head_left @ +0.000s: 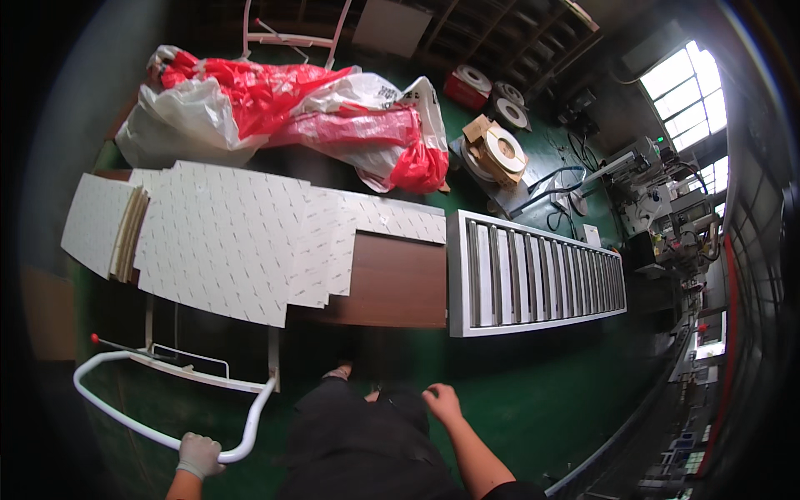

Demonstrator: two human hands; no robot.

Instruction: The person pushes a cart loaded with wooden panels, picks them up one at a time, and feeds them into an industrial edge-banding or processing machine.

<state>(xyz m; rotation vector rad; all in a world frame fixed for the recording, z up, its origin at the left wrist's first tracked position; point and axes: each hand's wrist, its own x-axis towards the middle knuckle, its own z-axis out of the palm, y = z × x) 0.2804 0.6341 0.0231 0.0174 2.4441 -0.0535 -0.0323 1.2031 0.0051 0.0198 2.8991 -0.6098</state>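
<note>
The green floor (pixel 517 383) ran beneath everything. Grey machinery (pixel 650 208) stood far off at 3 o'clock. At 9 o'clock lay a broad load of white, dash-patterned panels (pixel 225 233), their stepped edges overlapping a plain brown board (pixel 396 283) at the end facing 3 o'clock. Crumpled red and white plastic sheeting (pixel 275 108) was heaped at 11 o'clock, just beyond the panels. A metal-framed roller conveyor (pixel 542 267) stretched out toward 3 o'clock, its near end close beside the brown board.

The white tubular push handle (pixel 252 425) curved out at 8 o'clock, on the near side of the panel load. Between 1 and 2 o'clock, a white coiled roll (pixel 497 143) lay on cardboard.

The left hand (pixel 200 455), in a pale glove, was between 7 and 8 o'clock, its fingers closed around the handle's near bend. The right hand (pixel 442 402), bare, hung between 5 and 6 o'clock beside the dark trousers (pixel 358 425), fingers loosely bent and partly spread, with nothing seen in its grasp. Smallest was a red ball knob (pixel 95 338) tipping a thin lever near the handle, between 8 and 9 o'clock.
</note>
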